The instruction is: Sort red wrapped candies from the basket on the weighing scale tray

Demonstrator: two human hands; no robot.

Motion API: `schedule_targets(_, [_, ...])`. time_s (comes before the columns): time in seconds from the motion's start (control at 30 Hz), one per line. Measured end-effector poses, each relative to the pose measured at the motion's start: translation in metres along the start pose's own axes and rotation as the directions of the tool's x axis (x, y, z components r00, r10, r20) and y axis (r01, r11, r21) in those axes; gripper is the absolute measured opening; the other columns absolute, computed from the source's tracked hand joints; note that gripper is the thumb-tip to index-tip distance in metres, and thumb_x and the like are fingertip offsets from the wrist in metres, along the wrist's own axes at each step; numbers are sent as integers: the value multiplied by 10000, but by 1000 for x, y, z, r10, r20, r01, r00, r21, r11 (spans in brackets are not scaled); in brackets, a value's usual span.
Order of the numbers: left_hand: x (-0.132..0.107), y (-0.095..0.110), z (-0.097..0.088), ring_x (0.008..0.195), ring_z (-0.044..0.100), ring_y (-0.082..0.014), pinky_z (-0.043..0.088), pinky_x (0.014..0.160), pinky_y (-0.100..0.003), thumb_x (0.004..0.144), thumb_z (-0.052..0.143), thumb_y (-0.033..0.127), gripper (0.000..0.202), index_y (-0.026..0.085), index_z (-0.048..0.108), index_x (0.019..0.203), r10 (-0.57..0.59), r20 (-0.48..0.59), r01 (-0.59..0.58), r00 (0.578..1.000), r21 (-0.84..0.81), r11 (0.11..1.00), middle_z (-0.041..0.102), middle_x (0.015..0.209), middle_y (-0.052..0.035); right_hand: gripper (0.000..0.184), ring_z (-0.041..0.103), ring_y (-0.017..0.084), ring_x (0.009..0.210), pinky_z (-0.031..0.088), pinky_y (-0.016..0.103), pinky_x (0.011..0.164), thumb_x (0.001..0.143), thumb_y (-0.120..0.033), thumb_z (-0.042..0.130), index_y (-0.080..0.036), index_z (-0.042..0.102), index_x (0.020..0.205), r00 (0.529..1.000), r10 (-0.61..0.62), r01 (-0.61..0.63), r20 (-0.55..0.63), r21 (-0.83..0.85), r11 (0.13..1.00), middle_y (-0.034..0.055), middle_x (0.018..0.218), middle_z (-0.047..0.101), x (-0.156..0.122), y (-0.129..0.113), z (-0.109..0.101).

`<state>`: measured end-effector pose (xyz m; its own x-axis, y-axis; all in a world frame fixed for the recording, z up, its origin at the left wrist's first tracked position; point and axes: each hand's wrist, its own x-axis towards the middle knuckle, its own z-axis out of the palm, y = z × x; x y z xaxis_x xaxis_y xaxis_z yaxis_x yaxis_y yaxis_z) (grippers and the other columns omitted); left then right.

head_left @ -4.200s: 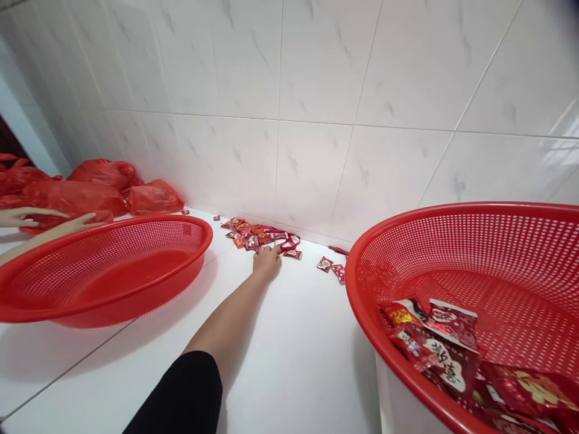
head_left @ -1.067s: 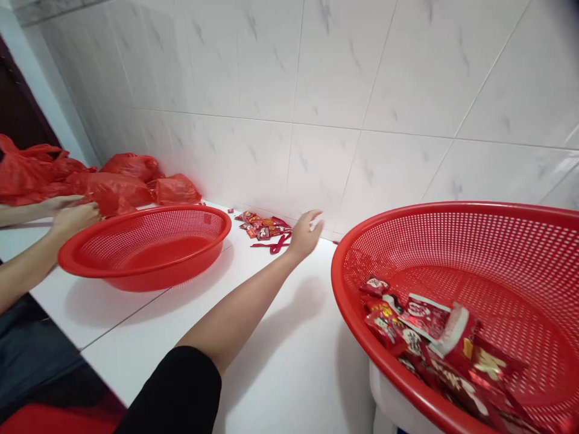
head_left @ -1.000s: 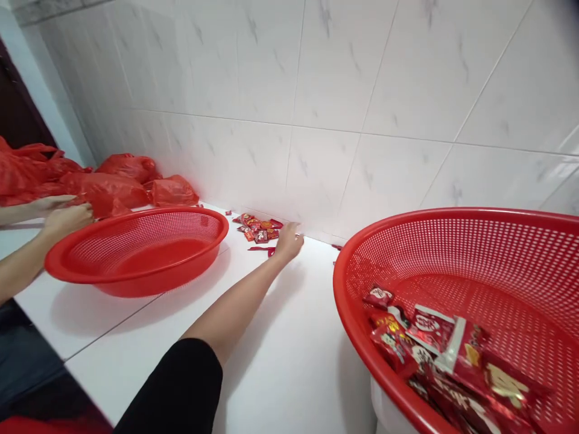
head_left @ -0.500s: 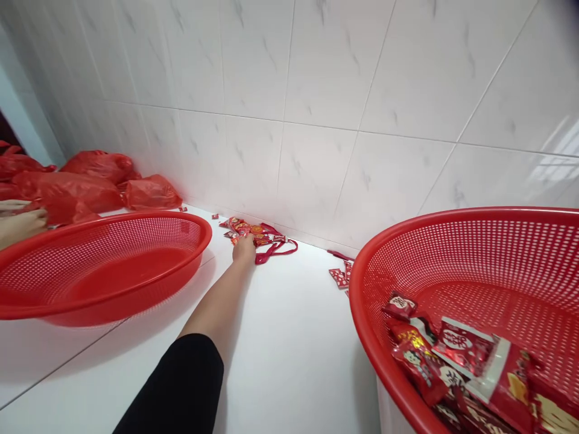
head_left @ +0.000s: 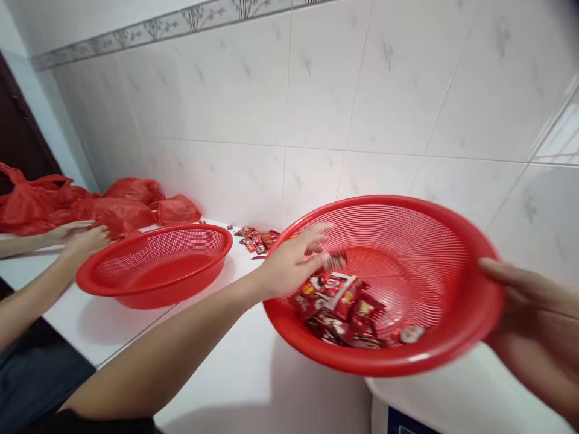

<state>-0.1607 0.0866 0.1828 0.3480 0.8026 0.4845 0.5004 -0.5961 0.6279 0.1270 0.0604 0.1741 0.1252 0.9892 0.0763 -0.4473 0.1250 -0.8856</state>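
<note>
My left hand (head_left: 289,262) hovers over the near rim of a red perforated basket (head_left: 389,355), fingers spread and holding nothing. A small red packet (head_left: 335,260), blurred, is in the air just past my fingertips, above a pile of red sweet packets (head_left: 344,310) lying in the basket's bottom. My right hand (head_left: 525,313) grips the basket's right rim, thumb over the top. The basket is tilted towards me at the counter's edge.
A second red basket (head_left: 156,271), with nothing in it, sits on the white counter (head_left: 235,374) to the left. Several loose packets (head_left: 257,236) lie against the tiled wall. Another person's hands (head_left: 84,240) work by red plastic bags (head_left: 108,205) at far left.
My left hand left the loose packets by the wall and swung right over the basket, where it opened. My right hand came into view on the basket's rim.
</note>
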Motion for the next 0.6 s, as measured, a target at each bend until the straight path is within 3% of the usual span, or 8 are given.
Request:
schedule_targets(0.1, [-46, 37, 0, 1119, 579, -222, 464, 931, -351, 921, 484, 421, 398, 292, 519, 1296, -138, 268, 109, 954, 119, 987, 597, 1279, -48, 217, 579, 143, 736, 526, 252, 648, 691, -267, 757, -180, 662, 865, 980, 139, -152, 144, 89, 984, 15, 830, 640, -18, 26, 35])
schedule_targets(0.17, [-68, 43, -2, 973, 643, -206, 492, 863, -329, 928, 455, 437, 366, 275, 584, 1229, -236, 375, 193, 896, 150, 970, 684, 1104, -44, 187, 575, 127, 709, 522, 244, 665, 699, -270, 755, -171, 626, 791, 954, 197, -229, 226, 124, 965, 8, 791, 639, -29, 50, 52])
schedule_targets(0.2, [-77, 41, -5, 938, 652, -200, 498, 846, -319, 924, 455, 437, 359, 269, 600, 1207, -286, 378, 242, 881, 160, 957, 697, 1059, -39, 192, 579, 128, 710, 520, 246, 670, 707, -273, 749, -169, 615, 798, 939, 232, -271, 256, 131, 954, 11, 793, 643, -34, 63, 58])
schedule_targets(0.3, [-92, 14, -20, 1044, 616, -213, 487, 889, -311, 878, 511, 457, 379, 249, 609, 1178, -409, 208, 376, 888, 181, 909, 660, 1165, -40, 208, 602, 141, 766, 518, 259, 720, 751, -292, 714, -174, 591, 871, 903, 310, -358, 296, 122, 926, 21, 852, 659, -48, 94, 64])
schedule_targets(0.4, [-97, -31, -45, 1096, 593, -240, 483, 907, -328, 846, 514, 508, 474, 212, 577, 1210, -477, 85, 454, 875, 200, 868, 622, 1237, -67, 235, 621, 149, 855, 510, 276, 797, 802, -326, 667, -187, 569, 965, 854, 399, -441, 335, 56, 896, 33, 964, 670, -66, 109, 63])
schedule_targets(0.5, [-99, -72, -61, 1173, 551, -267, 443, 967, -357, 821, 523, 537, 610, 186, 494, 1320, -578, 154, 504, 801, 347, 791, 576, 1307, -110, 327, 635, 157, 926, 497, 288, 858, 801, -355, 668, -192, 546, 1057, 726, 561, -584, 397, -75, 808, 49, 1031, 670, -84, 109, 58])
schedule_targets(0.6, [-101, -93, -55, 1300, 432, -286, 335, 1070, -386, 773, 581, 565, 748, 209, 403, 1407, -604, 371, 382, 705, 519, 765, 432, 1448, -121, 531, 629, 159, 1002, 475, 286, 919, 749, -343, 723, -207, 507, 1215, 590, 687, -676, 425, -205, 708, 56, 1086, 659, -94, 98, 46])
